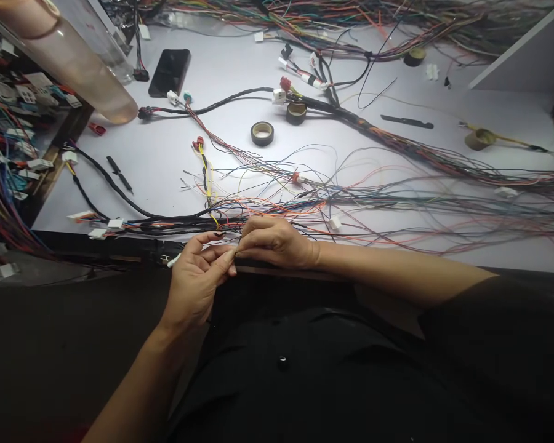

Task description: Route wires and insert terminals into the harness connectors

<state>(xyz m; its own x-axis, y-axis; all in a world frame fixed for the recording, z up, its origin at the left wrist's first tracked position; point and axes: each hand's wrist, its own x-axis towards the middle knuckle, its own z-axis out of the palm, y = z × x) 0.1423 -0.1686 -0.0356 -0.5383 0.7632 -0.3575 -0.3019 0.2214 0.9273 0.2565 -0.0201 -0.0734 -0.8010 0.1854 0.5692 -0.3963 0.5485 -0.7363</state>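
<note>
My left hand (pixel 198 277) is at the table's front edge, its thumb and a finger pinched on something small that I cannot make out. Against its fingertips, my right hand (pixel 277 243) is also closed, its fingers pressed together around something hidden. Just beyond both hands runs a bundle of loose thin wires (pixel 373 203) in many colours. To the left, a black-taped harness branch (pixel 166 226) ends in white connectors (pixel 116 224). A yellow wire branch with a red connector (pixel 198 144) stands up from the bundle.
Tape rolls (pixel 262 141) lie mid-table, near a thick taped harness (pixel 351 119). A phone (pixel 170 72), a clear tube (pixel 78 67) and a black pen-like tool (pixel 119 175) are at the left. A dark blade-like tool (pixel 407 122) lies at the right.
</note>
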